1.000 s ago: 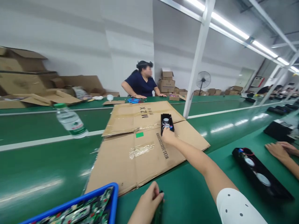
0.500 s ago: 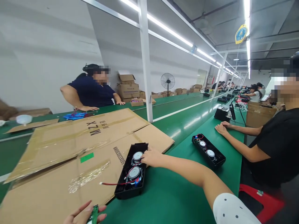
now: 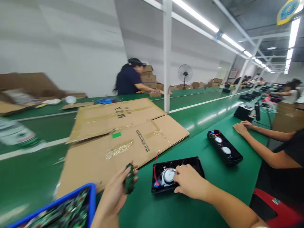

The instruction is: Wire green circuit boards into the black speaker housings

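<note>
Head view, reading from the left: a blue bin [image 3: 71, 198] packed with green boards sits just left of the left hand [image 3: 114, 196]. That hand's fingers [image 3: 129, 175] are closed around a small green circuit board [image 3: 129, 179], held upright and pinched between thumb and fingertips, above the green belt [image 3: 190, 139] and just short of the flattened cardboard sheet [image 3: 123, 139] that lies beyond the fingertips.

To the right of those fingers, the black speaker housing [image 3: 177, 174] lies open side up on the belt. The right hand [image 3: 190, 183] rests on it, fingers curled loosely over its right half, touching the rim beside the round speaker cone [image 3: 169, 175]; whether they actually grip the housing I cannot tell. A red wire [image 3: 155, 163] loops up from the housing's left end, on the side facing the held board.

Risks, as I judge them: the board is held by a light pinch and could slip onto the belt. The loose wire could snag on the board or be tugged. Fingertips so close to the cone could press and dent it.

Farther right, a second black housing [image 3: 224, 152] lies near a co-worker's hand [image 3: 241, 128], well apart.
</note>
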`<state>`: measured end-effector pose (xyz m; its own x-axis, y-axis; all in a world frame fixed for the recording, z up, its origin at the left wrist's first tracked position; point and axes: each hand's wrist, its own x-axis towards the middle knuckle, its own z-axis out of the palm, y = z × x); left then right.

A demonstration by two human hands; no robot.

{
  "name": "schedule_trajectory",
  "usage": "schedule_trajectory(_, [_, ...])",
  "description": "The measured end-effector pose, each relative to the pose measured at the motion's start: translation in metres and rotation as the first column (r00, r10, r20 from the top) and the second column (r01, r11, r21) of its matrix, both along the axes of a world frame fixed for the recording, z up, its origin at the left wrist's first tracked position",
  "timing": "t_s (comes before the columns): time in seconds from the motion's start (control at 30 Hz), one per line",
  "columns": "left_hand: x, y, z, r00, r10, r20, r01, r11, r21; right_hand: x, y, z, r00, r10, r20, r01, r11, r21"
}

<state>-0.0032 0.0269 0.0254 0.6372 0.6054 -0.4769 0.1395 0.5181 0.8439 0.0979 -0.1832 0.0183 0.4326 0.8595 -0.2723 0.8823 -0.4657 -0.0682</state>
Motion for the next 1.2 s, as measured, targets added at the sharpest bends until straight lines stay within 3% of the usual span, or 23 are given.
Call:
schedule_trajectory(0.1, [-0.003, 0.002, -0.005, 0.991, -0.07, 0.113, 0.07, 0.998, 0.002, -0.002, 0.022, 0.006, 0.988, -0.143, -0.063, 0.154, 0.958, 0.243])
schedule_trajectory(0.23, [-0.005, 0.001, -0.006, 0.974, -0.086, 0.209, 0.094, 0.995, -0.025, 0.002, 0.071, -0.005, 0.912, -0.166, -0.375, 0.32, 0.859, 0.398])
schedule_trajectory(0.3, [-0.006, 0.0, -0.005, 0.965, -0.1, 0.241, 0.109, 0.994, -0.024, 0.005, 0.091, -0.013, 0.796, -0.08, -0.601, 0.418, 0.79, 0.449])
schedule_trajectory(0.37, [-0.007, -0.002, -0.005, 0.955, -0.127, 0.269, 0.135, 0.991, -0.013, 0.008, 0.102, -0.017, 0.59, 0.075, -0.804, 0.546, 0.696, 0.466])
schedule_trajectory(0.43, [-0.008, -0.004, -0.004, 0.943, -0.147, 0.299, 0.158, 0.987, -0.012, 0.008, 0.104, -0.016, 0.396, 0.204, -0.895, 0.67, 0.602, 0.434])
schedule_trajectory(0.5, [-0.009, -0.006, -0.003, 0.932, -0.15, 0.33, 0.17, 0.985, -0.032, 0.008, 0.099, -0.011, 0.339, 0.255, -0.905, 0.729, 0.537, 0.425])
schedule_trajectory(0.57, [-0.009, -0.008, -0.002, 0.925, -0.14, 0.354, 0.172, 0.983, -0.059, 0.007, 0.093, -0.005, 0.354, 0.284, -0.891, 0.719, 0.527, 0.454])
schedule_trajectory(0.77, [-0.007, -0.014, 0.0, 0.922, -0.153, 0.354, 0.185, 0.981, -0.058, 0.006, 0.085, -0.005, 0.341, 0.228, -0.912, 0.668, 0.624, 0.406])
schedule_trajectory(1.0, [-0.001, -0.018, -0.001, 0.911, -0.16, 0.381, 0.196, 0.979, -0.056, 0.012, 0.081, -0.007, 0.385, 0.189, -0.903, 0.631, 0.66, 0.407])
schedule_trajectory(1.1, [0.001, -0.019, -0.003, 0.933, -0.159, 0.322, 0.157, 0.987, 0.034, 0.012, 0.079, -0.003, 0.432, 0.159, -0.888, 0.634, 0.646, 0.424])
schedule_trajectory(1.2, [0.004, -0.019, -0.007, 0.969, -0.097, 0.226, 0.06, 0.985, 0.163, 0.01, 0.078, 0.0, 0.538, 0.126, -0.833, 0.582, 0.66, 0.475])
